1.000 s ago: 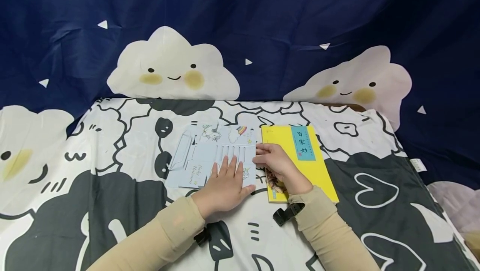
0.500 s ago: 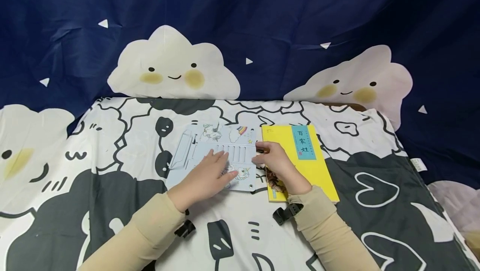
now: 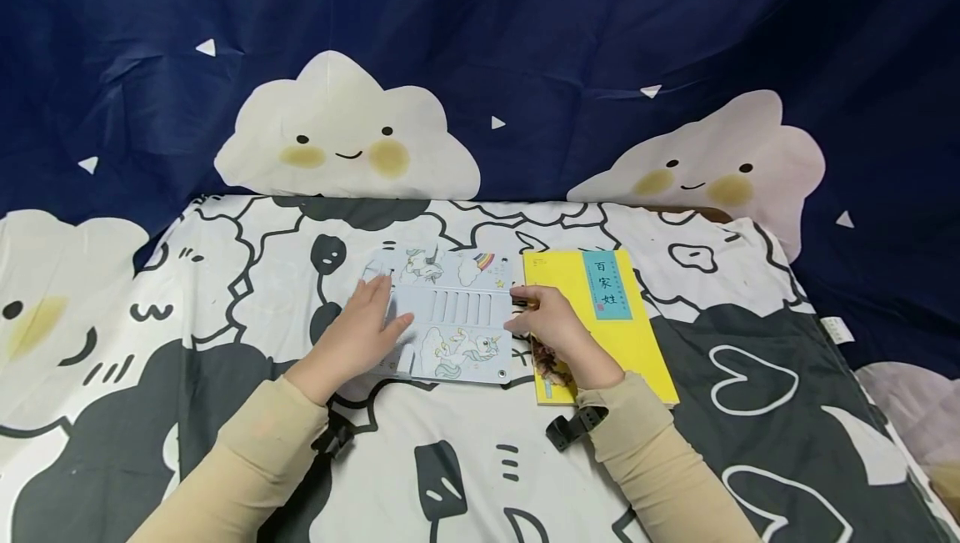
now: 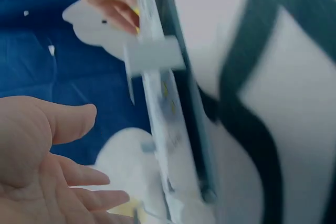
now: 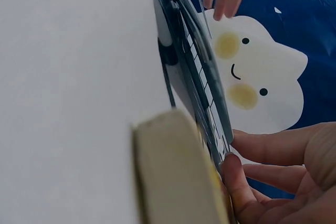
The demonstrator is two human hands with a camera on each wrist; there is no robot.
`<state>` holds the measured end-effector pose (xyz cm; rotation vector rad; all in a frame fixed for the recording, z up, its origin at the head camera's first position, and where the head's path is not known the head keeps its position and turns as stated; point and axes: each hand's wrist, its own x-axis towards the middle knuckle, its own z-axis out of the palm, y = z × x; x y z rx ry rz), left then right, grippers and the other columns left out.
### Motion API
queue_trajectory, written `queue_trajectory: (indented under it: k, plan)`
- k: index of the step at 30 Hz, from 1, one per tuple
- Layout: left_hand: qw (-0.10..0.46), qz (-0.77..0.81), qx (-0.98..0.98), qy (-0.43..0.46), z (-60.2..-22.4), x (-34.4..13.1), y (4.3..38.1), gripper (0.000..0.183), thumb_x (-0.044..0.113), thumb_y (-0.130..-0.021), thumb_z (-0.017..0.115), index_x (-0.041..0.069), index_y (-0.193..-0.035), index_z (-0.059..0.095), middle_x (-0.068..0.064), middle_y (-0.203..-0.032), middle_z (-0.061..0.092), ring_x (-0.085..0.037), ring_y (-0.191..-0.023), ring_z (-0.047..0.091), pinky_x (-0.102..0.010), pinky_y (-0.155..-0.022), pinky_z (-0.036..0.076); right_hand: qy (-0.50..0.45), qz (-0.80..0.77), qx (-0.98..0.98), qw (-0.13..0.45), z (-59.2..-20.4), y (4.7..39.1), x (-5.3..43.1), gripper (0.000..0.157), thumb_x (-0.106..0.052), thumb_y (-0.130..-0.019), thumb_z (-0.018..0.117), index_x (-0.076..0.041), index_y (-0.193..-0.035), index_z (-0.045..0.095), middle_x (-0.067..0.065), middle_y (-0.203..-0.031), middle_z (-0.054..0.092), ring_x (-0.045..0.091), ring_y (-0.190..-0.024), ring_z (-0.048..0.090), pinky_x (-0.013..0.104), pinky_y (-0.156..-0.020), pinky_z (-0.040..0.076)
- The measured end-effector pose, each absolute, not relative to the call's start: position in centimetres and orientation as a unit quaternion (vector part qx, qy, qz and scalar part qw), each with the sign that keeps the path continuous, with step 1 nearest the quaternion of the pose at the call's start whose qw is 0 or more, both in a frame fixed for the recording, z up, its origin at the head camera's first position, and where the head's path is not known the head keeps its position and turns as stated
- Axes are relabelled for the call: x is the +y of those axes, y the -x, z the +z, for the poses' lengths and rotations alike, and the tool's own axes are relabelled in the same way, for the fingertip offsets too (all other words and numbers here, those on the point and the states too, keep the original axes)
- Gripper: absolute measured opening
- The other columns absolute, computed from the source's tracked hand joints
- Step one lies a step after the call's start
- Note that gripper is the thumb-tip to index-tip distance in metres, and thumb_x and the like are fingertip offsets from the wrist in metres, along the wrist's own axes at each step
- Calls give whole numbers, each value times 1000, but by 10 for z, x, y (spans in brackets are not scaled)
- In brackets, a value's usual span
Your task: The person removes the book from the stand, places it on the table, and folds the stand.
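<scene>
A pale blue book stand (image 3: pixel 457 347) printed with unicorns and a rainbow lies flat in the head view, with a row of slots across its middle. My right hand (image 3: pixel 558 330) pinches its right edge; the right wrist view shows the thumb and a finger (image 5: pixel 273 148) at that edge. Over the left part of the stand my left hand (image 3: pixel 352 334) is spread, hiding most of the wire frame there. Its fingers look relaxed and hold nothing in the left wrist view. A small pale tab (image 4: pixel 155 56) sticks up from the stand.
A yellow book (image 3: pixel 637 351) with a blue title label lies just right of the stand, partly under my right wrist. Black-and-white patterned cloth (image 3: pixel 480 460) covers the table. A dark blue cloth (image 3: pixel 540 26) with clouds hangs behind it.
My left hand has lifted off the lower middle of the stand and moved left, uncovering the slots and the lower unicorn. My right hand stays at the right edge.
</scene>
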<state>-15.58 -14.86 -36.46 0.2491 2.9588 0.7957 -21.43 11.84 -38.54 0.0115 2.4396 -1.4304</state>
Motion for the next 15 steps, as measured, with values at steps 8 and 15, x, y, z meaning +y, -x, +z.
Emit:
queue_trajectory:
  k: [8,15]
  plan:
    - [49,271,960,-57,-374,-164,158,68,18,-103,47,-18,-150,14,-36,-159,13,-53,-148,7,-60,-120,14,3,-487,861,147,-390,217,119,61,-4,-85,74,-6,-142,53,16,-132,59,23,-89,60,28,-80,48]
    - [42,271,960,-63,-377,-176,158,62,8,-102,45,-22,-148,14,-39,-156,17,-50,-147,17,-57,-120,18,4,-496,856,145,-393,217,121,63,-3,-85,74,-5,-143,51,15,-133,58,25,-97,58,27,-82,49]
